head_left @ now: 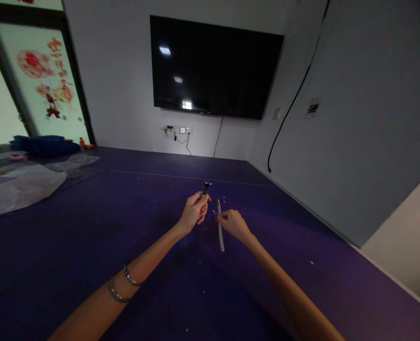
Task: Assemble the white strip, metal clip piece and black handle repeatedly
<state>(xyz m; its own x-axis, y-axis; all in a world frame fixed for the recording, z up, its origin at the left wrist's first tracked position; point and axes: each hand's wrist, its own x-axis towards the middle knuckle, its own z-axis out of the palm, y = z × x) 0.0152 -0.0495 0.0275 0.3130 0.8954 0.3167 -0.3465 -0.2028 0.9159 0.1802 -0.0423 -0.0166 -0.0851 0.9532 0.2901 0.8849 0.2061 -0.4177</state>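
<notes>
My left hand [195, 209] is closed around the handle of a small dark razor-like tool [205, 188]. Its T-shaped head points up and away from me. To the right, my right hand [235, 224] is closed in a pinch, fingers down, with a small dark and pale piece [215, 216] at its fingertips. Beneath those fingertips a long thin whitish stick [221, 239] lies on the purple surface [153, 293]. The hand covers part of the stick's middle. A few tiny white bits [224, 199] lie beside the stick's far end.
Clear plastic sheeting [25, 189] and a dark blue cloth bundle [44, 145] lie at the far left, with a small orange object [83, 142] beside them. A television [213, 66] hangs on the wall. A black cable [290, 109] dangles along the right wall.
</notes>
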